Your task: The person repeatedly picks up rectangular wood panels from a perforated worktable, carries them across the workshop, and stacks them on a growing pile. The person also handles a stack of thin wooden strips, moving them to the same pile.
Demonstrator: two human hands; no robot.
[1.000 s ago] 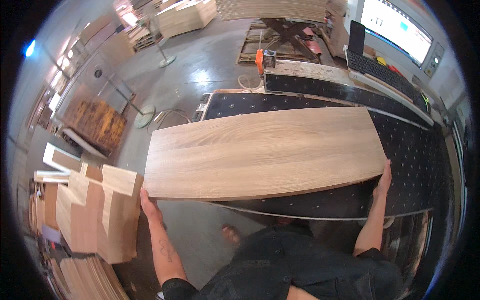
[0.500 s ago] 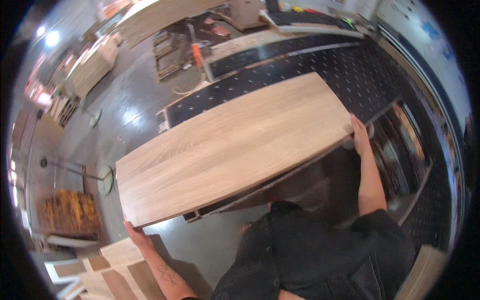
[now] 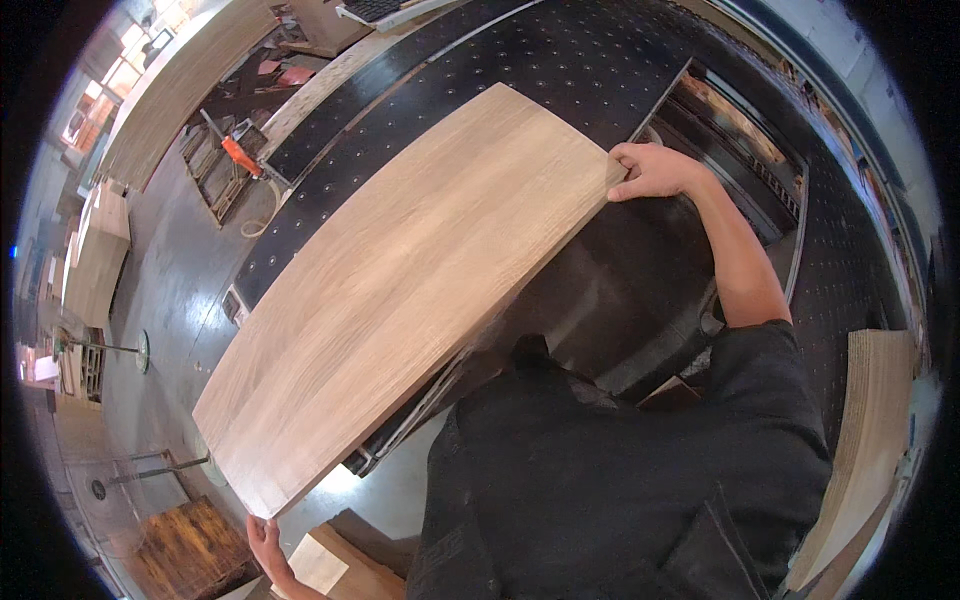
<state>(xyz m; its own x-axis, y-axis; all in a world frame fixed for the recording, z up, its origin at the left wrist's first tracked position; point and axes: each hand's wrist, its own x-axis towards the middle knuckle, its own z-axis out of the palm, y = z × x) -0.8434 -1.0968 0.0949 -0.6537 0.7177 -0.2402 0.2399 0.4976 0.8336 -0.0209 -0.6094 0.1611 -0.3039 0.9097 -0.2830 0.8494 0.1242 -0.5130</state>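
Note:
A long light wood-grain board [image 3: 400,290] lies tilted across the view, from lower left to upper right, over a black work table. Its near lower-left corner is gripped by my left hand [image 3: 268,552], with the fingertips at the edge. At the far right corner my right hand [image 3: 655,170] pinches the board, thumb below and fingers bent at the edge. Part of the board's underside and any contact with the table are hidden.
The black table [image 3: 560,50] is dotted with small round studs. An orange-handled tool [image 3: 240,157] stands beyond the board. Stacked boards rise at right [image 3: 860,430] and at lower left are pale wood pieces [image 3: 330,565]. A stained wooden block [image 3: 190,545] stands on the left.
The view has turned to the right, and the board now slants more steeply. Both hands keep hold of its corners; the right hand's fingers now show more clearly.

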